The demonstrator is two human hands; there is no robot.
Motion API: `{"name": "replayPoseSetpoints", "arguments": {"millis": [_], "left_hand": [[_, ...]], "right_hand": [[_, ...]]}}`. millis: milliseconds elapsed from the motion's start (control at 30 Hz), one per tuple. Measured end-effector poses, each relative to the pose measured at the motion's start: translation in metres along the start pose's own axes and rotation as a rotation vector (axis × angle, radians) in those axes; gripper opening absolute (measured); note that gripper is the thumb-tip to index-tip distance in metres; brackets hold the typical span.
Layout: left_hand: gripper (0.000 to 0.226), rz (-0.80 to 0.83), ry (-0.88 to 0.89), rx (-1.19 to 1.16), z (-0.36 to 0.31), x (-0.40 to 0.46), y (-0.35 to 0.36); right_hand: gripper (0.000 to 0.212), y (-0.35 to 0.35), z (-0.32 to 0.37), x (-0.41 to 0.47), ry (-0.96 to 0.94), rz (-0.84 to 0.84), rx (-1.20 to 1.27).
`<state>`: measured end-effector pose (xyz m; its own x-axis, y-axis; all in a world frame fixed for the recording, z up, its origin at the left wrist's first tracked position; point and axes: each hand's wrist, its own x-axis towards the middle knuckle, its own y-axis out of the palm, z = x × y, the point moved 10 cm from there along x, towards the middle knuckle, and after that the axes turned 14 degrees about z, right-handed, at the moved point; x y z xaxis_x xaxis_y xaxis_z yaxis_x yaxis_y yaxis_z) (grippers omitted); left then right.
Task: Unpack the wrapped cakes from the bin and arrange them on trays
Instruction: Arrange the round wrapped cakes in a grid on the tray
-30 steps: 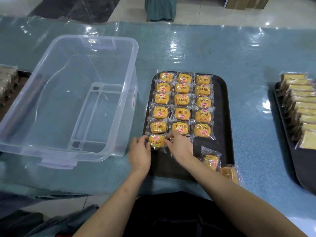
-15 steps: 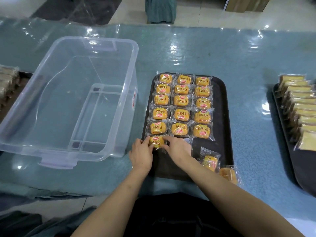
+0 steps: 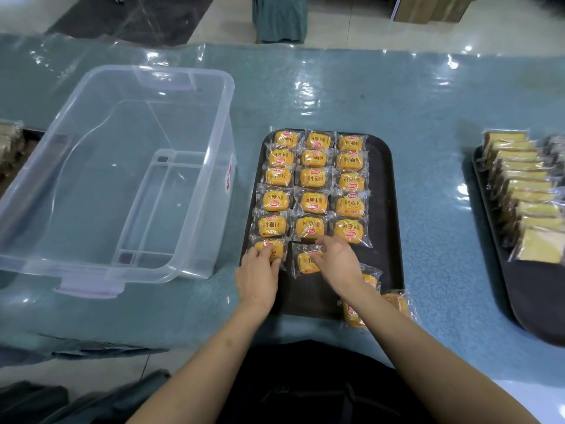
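Entry: dark tray [image 3: 383, 209], rowed cakes [image 3: 313, 177] labelled 小面包 (red logo unreadable to me). I see left hand [image 3: 258, 275] fingers curled on front-left cake [image 3: 270, 246]; right hand [image 3: 339, 261] pinching front-middle cake [image 3: 305, 262]. Clear bin [image 3: 122, 179] stands left of the tray.

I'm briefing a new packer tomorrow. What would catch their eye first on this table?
The grid of yellow wrapped cakes on the dark tray at centre, where the left hand grips the corner cake and the right hand the middle cake in the nearest row. Left of it stands the clear bin.
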<state>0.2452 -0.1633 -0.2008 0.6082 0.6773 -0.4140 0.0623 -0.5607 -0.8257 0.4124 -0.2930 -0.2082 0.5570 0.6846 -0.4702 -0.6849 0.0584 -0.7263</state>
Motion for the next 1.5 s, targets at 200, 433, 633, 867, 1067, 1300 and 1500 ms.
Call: {"name": "replayPoseSetpoints", "arguments": {"millis": [200,433,633,867,1067,1300,1500], "left_hand": [[0.033,0.03,0.051,-0.004,-0.026,-0.012,0.007],[0.027,0.082,0.127,0.069,-0.045,-0.024,0.021],[0.024,0.111,0.13,0.049,-0.046,-0.026,0.026],[0.022,0.101,0.12,0.01,-0.044,-0.027,0.028],[0.034,0.017,0.07,0.011,-0.033,-0.017,0.015],[0.037,0.088,0.041,0.085,-0.028,-0.014,0.019],[0.041,0.105,0.053,0.082,-0.027,-0.013,0.02]], "right_hand": [[0.041,-0.012,-0.031,-0.009,0.134,-0.013,0.128],[0.047,0.0,-0.043,-0.006,0.254,0.124,0.177],[0.05,0.012,-0.057,0.0,0.296,0.176,0.343],[0.039,0.006,-0.053,-0.004,0.217,0.168,0.435],[0.043,-0.001,-0.051,-0.004,0.19,0.189,0.551],[0.049,0.013,-0.051,0.002,0.206,0.24,0.661],[0.043,0.023,-0.053,0.007,0.269,0.232,0.595]]}}
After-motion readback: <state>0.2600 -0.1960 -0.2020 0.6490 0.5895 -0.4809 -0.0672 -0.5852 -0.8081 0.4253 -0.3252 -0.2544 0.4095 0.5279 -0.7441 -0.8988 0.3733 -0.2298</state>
